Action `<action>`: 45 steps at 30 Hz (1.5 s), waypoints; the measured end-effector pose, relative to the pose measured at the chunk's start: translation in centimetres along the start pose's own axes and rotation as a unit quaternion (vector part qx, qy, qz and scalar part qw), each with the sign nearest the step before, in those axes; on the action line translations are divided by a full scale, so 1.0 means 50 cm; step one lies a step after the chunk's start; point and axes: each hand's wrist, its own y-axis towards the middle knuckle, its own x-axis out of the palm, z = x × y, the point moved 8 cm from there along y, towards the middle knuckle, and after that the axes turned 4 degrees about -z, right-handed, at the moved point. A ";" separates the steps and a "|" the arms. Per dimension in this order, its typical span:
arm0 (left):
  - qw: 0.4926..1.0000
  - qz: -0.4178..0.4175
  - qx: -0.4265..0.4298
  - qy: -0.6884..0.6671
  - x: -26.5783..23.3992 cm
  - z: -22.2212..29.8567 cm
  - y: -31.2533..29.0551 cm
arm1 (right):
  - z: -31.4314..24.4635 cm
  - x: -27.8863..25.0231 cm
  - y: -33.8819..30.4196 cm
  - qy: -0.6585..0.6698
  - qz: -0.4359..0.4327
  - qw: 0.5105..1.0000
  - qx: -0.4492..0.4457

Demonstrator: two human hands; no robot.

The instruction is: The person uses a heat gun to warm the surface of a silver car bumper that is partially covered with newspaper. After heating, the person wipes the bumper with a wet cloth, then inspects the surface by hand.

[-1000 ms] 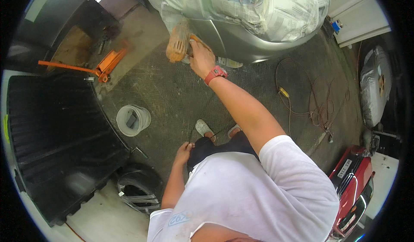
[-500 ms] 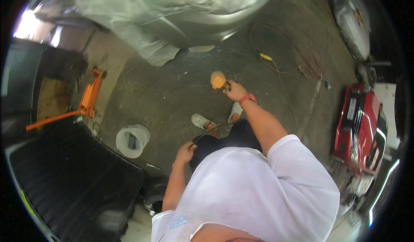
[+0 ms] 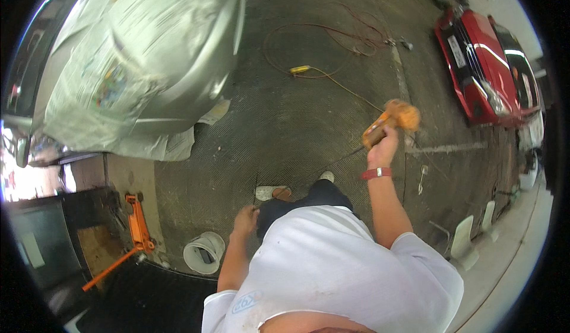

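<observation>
Out to the right, my right hand (image 3: 383, 149) is closed around an orange power polisher (image 3: 380, 128), with a red band on my wrist. The polisher's round, fluffy-looking orange pad (image 3: 407, 116) is smeared by motion and faces away from me. From the tool's back end a dark cord (image 3: 350, 156) runs across in front of my legs toward my left side. My left hand (image 3: 245, 221) hangs low beside my left thigh, fingers curled on the cord; the grip itself shows only partly.
At the far left stands a silver car (image 3: 214, 77) partly covered with plastic sheeting (image 3: 160, 30). An orange floor jack (image 3: 138, 226) and a white bucket (image 3: 203, 253) are left of me. A yellow connector (image 3: 300, 70) and red hose (image 3: 309, 25) lie ahead. A red car (image 3: 487, 71) stands right.
My body has turned right, so the silver car shifts left in view and the red car comes nearer the middle. My right hand has swung the polisher outward to the right.
</observation>
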 end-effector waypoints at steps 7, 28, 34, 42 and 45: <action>0.988 0.025 0.077 0.132 -0.048 0.465 0.209 | -0.523 -0.143 0.112 0.118 -0.098 0.960 -0.235; 0.869 0.246 0.410 0.122 -0.094 1.422 0.684 | -1.166 -0.942 -0.630 0.000 0.449 0.507 -0.736; 0.849 0.049 0.525 -0.022 0.014 1.750 0.510 | -1.019 -0.927 -0.822 -0.055 0.599 0.419 -0.680; 0.709 -0.415 0.570 0.011 0.390 1.913 0.036 | -0.949 -0.914 -0.984 -0.082 0.670 0.265 -0.689; 0.653 -0.514 0.555 0.019 0.533 1.945 -0.125 | -0.973 -0.946 -0.943 -0.203 0.758 0.189 -0.590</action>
